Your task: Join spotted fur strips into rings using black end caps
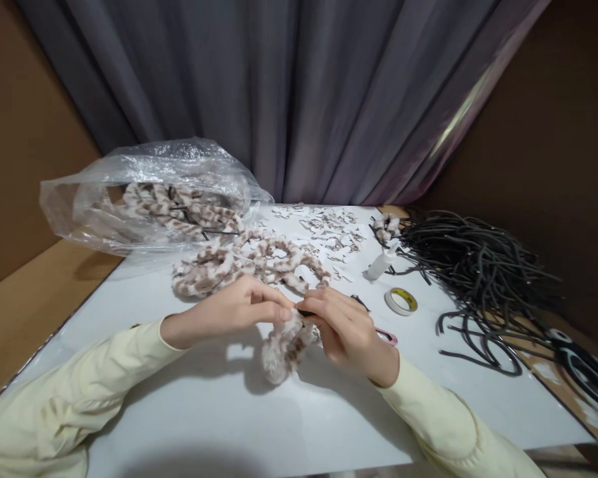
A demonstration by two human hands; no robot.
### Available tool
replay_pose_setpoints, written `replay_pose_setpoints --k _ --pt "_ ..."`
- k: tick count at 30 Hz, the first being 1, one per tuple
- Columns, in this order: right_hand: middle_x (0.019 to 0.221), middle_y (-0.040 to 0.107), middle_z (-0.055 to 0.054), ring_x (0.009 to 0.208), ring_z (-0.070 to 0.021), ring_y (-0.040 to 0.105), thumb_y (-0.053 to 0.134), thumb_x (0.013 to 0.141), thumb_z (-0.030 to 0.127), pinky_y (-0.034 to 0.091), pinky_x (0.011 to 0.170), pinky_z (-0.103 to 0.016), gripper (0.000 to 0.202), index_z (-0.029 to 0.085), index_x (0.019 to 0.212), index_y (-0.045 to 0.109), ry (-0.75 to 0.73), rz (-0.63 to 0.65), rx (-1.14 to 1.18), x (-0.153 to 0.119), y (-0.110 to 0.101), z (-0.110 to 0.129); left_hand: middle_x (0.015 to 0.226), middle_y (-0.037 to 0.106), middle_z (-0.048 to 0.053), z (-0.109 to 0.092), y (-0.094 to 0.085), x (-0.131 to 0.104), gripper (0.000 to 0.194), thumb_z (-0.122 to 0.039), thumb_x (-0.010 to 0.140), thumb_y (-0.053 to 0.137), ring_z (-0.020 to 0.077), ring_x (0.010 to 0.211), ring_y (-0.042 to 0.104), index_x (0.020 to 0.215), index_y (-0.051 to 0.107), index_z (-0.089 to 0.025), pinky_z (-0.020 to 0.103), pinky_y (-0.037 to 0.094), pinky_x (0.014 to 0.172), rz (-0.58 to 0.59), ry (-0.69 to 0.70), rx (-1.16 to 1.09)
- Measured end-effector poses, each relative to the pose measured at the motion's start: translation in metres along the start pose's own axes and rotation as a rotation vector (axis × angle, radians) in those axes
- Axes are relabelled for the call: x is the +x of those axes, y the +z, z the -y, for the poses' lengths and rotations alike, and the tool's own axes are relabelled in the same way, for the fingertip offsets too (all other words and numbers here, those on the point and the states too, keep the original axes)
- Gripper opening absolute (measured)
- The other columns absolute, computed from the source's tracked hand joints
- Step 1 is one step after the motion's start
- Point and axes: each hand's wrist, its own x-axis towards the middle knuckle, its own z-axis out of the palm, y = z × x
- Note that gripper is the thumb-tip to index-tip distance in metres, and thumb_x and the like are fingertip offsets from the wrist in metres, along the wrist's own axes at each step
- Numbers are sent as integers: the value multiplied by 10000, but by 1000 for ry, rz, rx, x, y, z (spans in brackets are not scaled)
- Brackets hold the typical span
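Note:
Above the middle of the white table, my two hands meet at a fluffy white-and-brown fabric tube [284,352], bent into a curve. My left hand [239,305] pinches its upper end between thumb and fingers. My right hand [351,328] is closed round the other side, with a short black end [306,312], like the cord nearby, showing at its fingertips. How far the black piece runs inside the fabric is hidden. Just behind the hands lie more fluffy fabric loops [204,269].
A transparent plastic bag [179,162] of fluffy tubes lies at back left. Small metal clasps with white tags [333,229] are scattered behind. To the right are a glue bottle [380,264], a tape roll [401,301], a pile of black cords [473,259] and scissors [585,368].

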Motion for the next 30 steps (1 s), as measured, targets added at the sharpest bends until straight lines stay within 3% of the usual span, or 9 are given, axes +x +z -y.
replay_pose_setpoints --k 6,13,23,30 --pt "837 595 -92 708 -162 513 419 820 41 423 613 -276 216 142 995 495 30 75 26 4 -3 2 638 640 12 -3 4 -1 202 -297 748 608 98 557 479 762 712 -125 196 320 501 25 -81 11" --pt "801 578 -66 705 -149 515 384 819 45 427 618 -256 212 157 964 491 68 148 122 7 -8 3 627 669 23 -4 3 0 193 -195 757 548 118 595 531 636 682 -127 212 364 569 84 -113 -151" --pt "754 575 -50 648 -142 508 398 794 54 404 574 -235 204 165 937 494 141 267 133 6 -9 2 567 627 9 8 3 5 221 -311 744 621 103 557 490 638 667 -122 210 335 548 128 -184 -214" --pt "734 608 -11 561 -95 537 505 819 115 396 516 -181 108 170 912 506 283 285 223 7 -11 -2 441 463 -40 11 6 11 296 -245 721 614 63 459 344 462 534 -127 200 264 482 132 -217 -308"
